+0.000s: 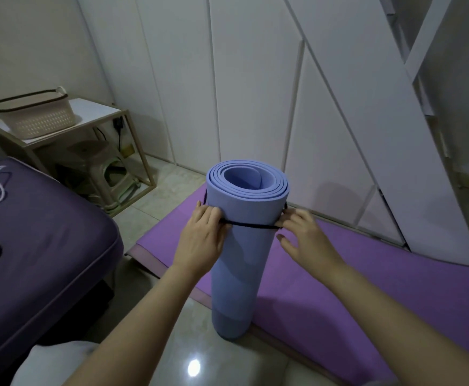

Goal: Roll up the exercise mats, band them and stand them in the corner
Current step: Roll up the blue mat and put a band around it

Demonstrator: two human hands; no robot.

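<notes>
At centre, on the upright blue mat roll (pixel 241 260), a black band (pixel 248 225) is being pinched by left hand (pixel 199 240) at 9 o'clock, right hand (pixel 303 235) at 3 o'clock; if released unevenly, band may snap off, roll toppling.

Back wall: white cabinet doors (pixel 255 79), tall flat panels, narrow vertical seams. Left wall (pixel 32 37) plain beige. Floor (pixel 172 174) glossy pale tile, bright round light reflection (pixel 194 366) near bottom edge. Left corner: side table (pixel 95 108), light wooden frame, white top; cream perforated basket (pixel 39 119) with dark rim on top; plastic stool (pixel 99 162) tucked beneath; black plug (pixel 119 123) with cable on wall behind. Bed (pixel 46 232) with dark purple cover at left. White slanted board (pixel 381 107) crossing cabinets at right. Lighting dim, cool.
</notes>
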